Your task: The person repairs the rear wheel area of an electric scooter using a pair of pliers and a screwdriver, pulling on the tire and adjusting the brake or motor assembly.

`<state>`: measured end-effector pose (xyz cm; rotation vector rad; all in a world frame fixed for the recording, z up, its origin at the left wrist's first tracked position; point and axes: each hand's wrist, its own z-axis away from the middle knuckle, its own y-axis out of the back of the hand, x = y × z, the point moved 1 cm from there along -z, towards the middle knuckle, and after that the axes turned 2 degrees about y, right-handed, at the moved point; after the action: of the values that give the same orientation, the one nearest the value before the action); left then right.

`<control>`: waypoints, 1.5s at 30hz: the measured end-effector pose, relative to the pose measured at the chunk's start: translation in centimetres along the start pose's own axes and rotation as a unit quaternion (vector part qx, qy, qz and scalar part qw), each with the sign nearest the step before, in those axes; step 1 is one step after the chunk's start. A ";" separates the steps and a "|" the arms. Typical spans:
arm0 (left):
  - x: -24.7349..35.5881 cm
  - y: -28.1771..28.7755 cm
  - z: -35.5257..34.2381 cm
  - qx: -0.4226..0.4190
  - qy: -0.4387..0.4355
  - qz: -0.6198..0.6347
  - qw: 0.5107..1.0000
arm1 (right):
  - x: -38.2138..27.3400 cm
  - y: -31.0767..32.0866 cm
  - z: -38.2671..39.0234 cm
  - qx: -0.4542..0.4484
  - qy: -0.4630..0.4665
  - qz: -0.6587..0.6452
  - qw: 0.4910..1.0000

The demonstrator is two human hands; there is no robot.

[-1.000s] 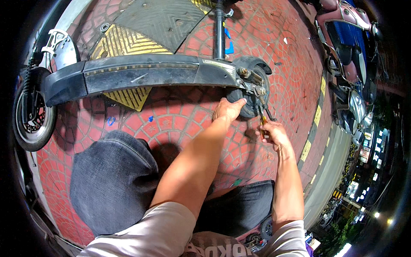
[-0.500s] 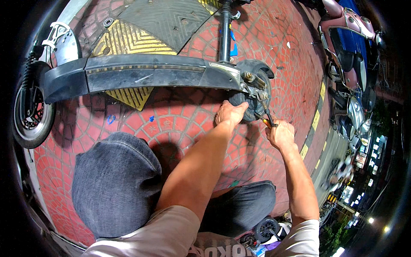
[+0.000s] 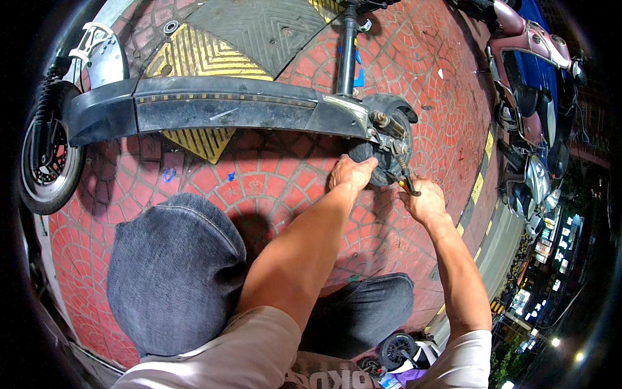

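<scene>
A dark electric scooter deck (image 3: 220,107) lies across the red paving, joined to a small wheel with a black tyre (image 3: 382,170) and exposed metal linkage (image 3: 389,133). My left hand (image 3: 353,172) grips the lower left of that tyre, thumb on the rubber. Right of it, my right hand (image 3: 421,200) is closed on a yellow-handled tool (image 3: 402,183), whose working end is hard to make out among the parts. A black kickstand-like bar (image 3: 408,174) reaches down beside that hand.
At the left stand a larger wheel (image 3: 57,185) and a white metal part (image 3: 107,61). A black tube (image 3: 346,58) rises behind the deck. Yellow-and-black rubber ramps (image 3: 201,52) lie beyond. Parked motorbikes (image 3: 531,78) line the right, beside a road. My denim-covered knees fill the foreground.
Over the last second my right hand and the tool shifted rightward and the tool changed angle. My left hand moved slightly right, still on the tyre.
</scene>
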<state>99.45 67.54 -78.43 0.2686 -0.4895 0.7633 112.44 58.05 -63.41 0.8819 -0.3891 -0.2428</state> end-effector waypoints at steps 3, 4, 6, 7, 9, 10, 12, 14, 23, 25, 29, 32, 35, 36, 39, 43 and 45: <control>0.1 -0.2 -0.1 -0.024 0.020 0.013 0.999 | -0.6 0.8 -0.2 -0.045 -0.050 -0.007 0.998; -0.1 -0.3 -0.1 -0.028 0.017 0.017 0.999 | -0.5 0.4 -0.1 -0.048 -0.068 -0.021 0.996; -0.5 -0.7 -0.7 -0.032 0.007 0.034 0.999 | -0.3 -0.5 -0.3 -0.047 -0.100 -0.043 0.993; -0.5 -0.8 -0.8 -0.022 0.011 0.033 0.999 | -0.4 -1.0 -0.1 -0.020 -0.112 -0.060 0.992; -0.5 -1.1 -0.5 -0.007 0.019 0.027 0.999 | -0.1 -1.8 0.1 -0.040 -0.176 -0.136 0.974; -0.4 -1.2 -0.3 -0.008 0.018 0.036 0.999 | 0.0 -2.4 0.2 -0.050 -0.207 -0.173 0.962; -0.3 -0.4 0.2 -0.001 0.016 0.051 0.999 | -0.2 -3.7 0.3 -0.037 -0.253 -0.284 0.924; 0.1 0.1 0.7 -0.012 0.029 0.040 0.999 | -0.6 -4.7 0.8 -0.035 -0.298 -0.393 0.869; 0.5 0.4 1.1 -0.028 0.031 0.044 0.998 | -2.0 -8.1 1.0 -0.052 -0.376 -0.716 0.586; 0.4 0.6 1.3 -0.023 0.032 0.044 0.998 | -2.2 -9.0 1.1 -0.055 -0.364 -0.771 0.520; 0.1 0.5 1.1 -0.024 0.043 0.053 0.997 | -3.4 -9.8 0.8 -0.034 -0.338 -0.841 0.421; 0.0 0.3 1.5 -0.035 0.045 0.038 0.998 | -4.9 -11.3 0.8 0.000 -0.319 -0.896 0.308; 0.0 0.3 1.5 -0.048 0.047 0.034 0.997 | -5.8 -12.1 0.5 0.028 -0.282 -0.926 0.250; 0.1 0.3 1.5 -0.053 0.048 0.037 0.997 | -6.2 -12.5 0.3 0.029 -0.260 -0.939 0.223; -0.5 -0.1 1.3 -0.042 0.039 0.049 0.997 | -8.0 -13.1 -0.2 0.065 -0.221 -0.958 0.170; -0.4 0.0 1.4 -0.046 0.043 0.065 0.996 | -9.4 -13.3 -0.5 0.127 -0.219 -0.956 0.147; -0.2 0.7 1.8 -0.040 0.028 0.053 0.997 | -10.1 -13.3 -0.9 0.136 -0.211 -0.958 0.140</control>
<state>98.27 67.16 -76.95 0.1465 -0.4822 0.8499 103.12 54.15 -76.71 1.1065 0.5903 -3.0658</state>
